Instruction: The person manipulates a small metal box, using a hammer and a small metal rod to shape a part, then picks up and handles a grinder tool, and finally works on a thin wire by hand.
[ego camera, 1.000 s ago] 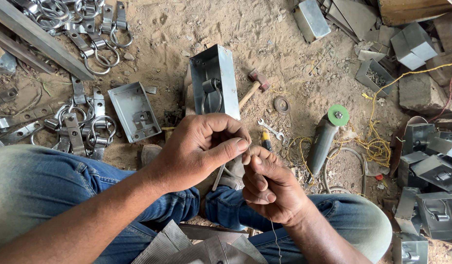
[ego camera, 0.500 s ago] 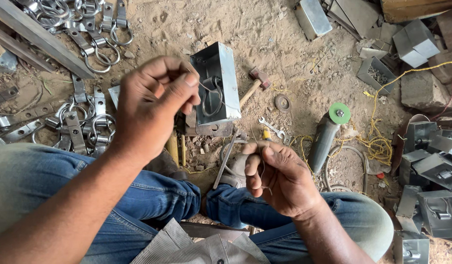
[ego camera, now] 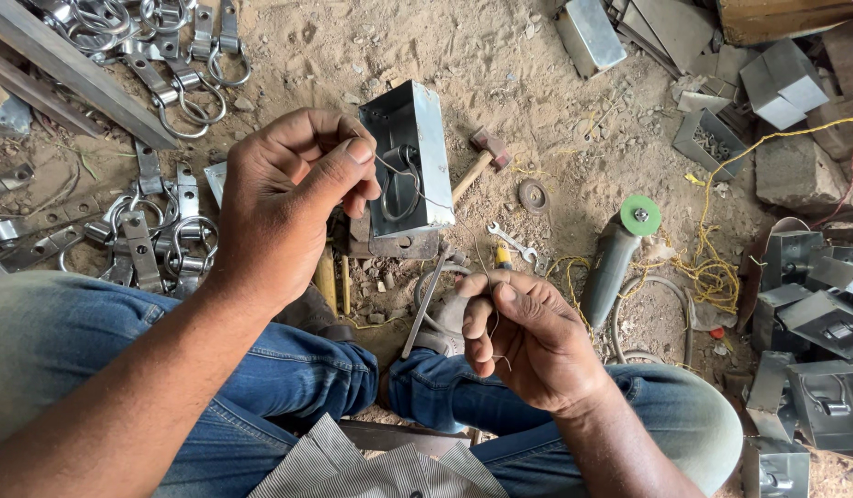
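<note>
Thin wire (ego camera: 445,205): a fine strand stretched between both hands, above the person's knees and in front of the open metal box (ego camera: 410,161). Hard to follow against the sand; its lower end shows only as a short curl under the right palm.

Left hand (ego camera: 283,198): thumb and forefinger pinched on the wire's upper end, other fingers curled in. It hides part of the box's left side and the flat plate beneath.

Right hand (ego camera: 528,337): fingers clenched around the wire's lower end, just below and right of the box; what lies inside the fist cannot be told.

Metal box: grey, rectangular, open side up, standing on sandy ground; a wire loop sits inside, details dim.

Hammer (ego camera: 477,161): wooden handle, just right of the box, partly behind it.

Small spanner (ego camera: 511,242): below right of the box, near the right hand.

Angle grinder (ego camera: 618,254): grey body, green disc, further right of the box; its cable runs under the knee.

Yellow cord (ego camera: 712,267): tangled, right of the grinder.

Metal clamps (ego camera: 149,235): a heap left of the box, more above left, cut by the frame.

Folded grey boxes (ego camera: 814,304): stacked far right, cut off at the edge.

Surface: bare sandy, stony ground, littered.
</note>
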